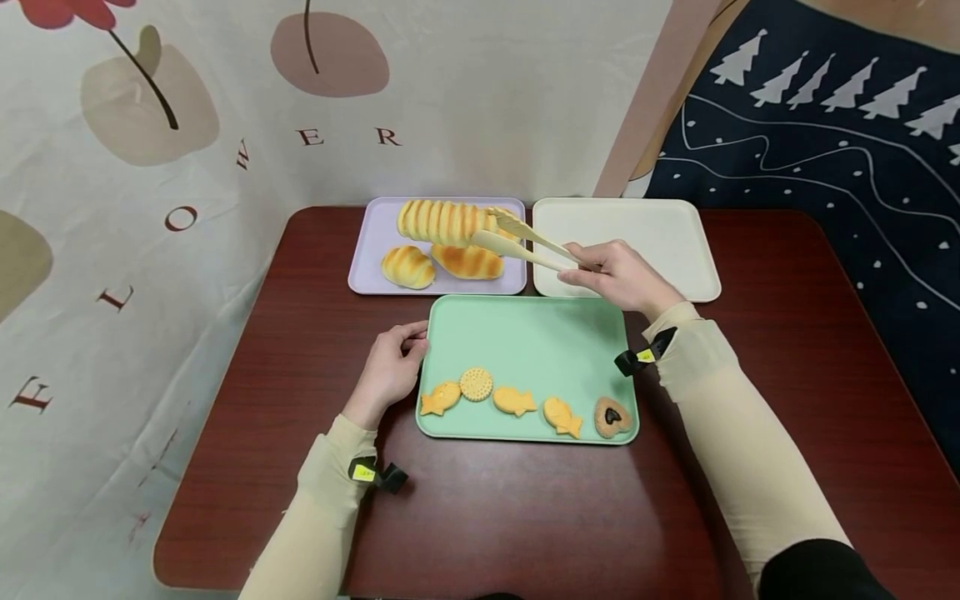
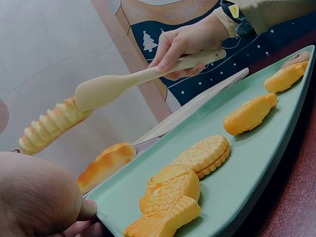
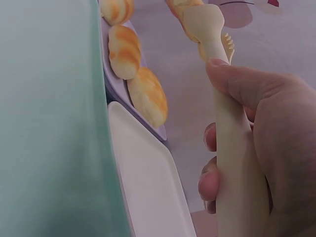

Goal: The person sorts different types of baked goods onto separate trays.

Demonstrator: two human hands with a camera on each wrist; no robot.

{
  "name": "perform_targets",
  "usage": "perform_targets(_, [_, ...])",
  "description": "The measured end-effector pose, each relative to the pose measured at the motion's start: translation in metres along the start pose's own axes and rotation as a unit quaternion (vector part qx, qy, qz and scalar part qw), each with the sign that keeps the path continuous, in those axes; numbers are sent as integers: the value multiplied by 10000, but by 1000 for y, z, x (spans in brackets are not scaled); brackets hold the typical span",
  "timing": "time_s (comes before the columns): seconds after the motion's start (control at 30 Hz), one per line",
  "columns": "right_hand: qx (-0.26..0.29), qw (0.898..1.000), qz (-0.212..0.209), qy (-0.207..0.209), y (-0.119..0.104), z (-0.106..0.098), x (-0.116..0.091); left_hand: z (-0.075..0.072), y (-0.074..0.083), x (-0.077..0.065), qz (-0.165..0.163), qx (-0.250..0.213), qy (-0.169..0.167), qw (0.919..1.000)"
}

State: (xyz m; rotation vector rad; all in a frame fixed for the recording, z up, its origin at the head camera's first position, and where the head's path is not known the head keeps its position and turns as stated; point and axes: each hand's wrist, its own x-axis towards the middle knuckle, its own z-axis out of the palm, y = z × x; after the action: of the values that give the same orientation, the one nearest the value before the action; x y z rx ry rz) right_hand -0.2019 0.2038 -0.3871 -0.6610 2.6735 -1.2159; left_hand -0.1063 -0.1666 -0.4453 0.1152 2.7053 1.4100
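My right hand (image 1: 622,273) grips cream-coloured tongs (image 2: 106,91), their tips pinching a long ridged bread roll (image 1: 442,222) by its right end. In the left wrist view, the roll hangs in the air, apart from the breads below. Beneath it, the purple tray (image 1: 367,271) bears a small roll (image 1: 408,267), an oval bread (image 1: 468,262) and a third bread (image 3: 148,96), mostly hidden in the head view. At the green tray's (image 1: 525,333) left edge, my left hand (image 1: 388,367) holds the rim, thumb against it and fingers partly hidden.
Along the green tray's near side lie fish-shaped biscuits (image 1: 514,401), a round sandwich biscuit (image 1: 476,385) and a heart-shaped biscuit (image 1: 612,417). A white tray (image 1: 645,233) stands at the back right, beneath my right hand. Behind the brown table (image 1: 510,508) hangs a printed cloth (image 1: 480,83).
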Motion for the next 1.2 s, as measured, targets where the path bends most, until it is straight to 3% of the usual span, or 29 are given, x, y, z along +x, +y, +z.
perform_targets(0.9, [-406,9978,369,-378,-4,18,51,-1,1,0,-30,-1,-12,10000])
perform_targets(1.2, [-589,9971,227,-417,-7,26,67,0,-2,0,-74,-2,-32,10000])
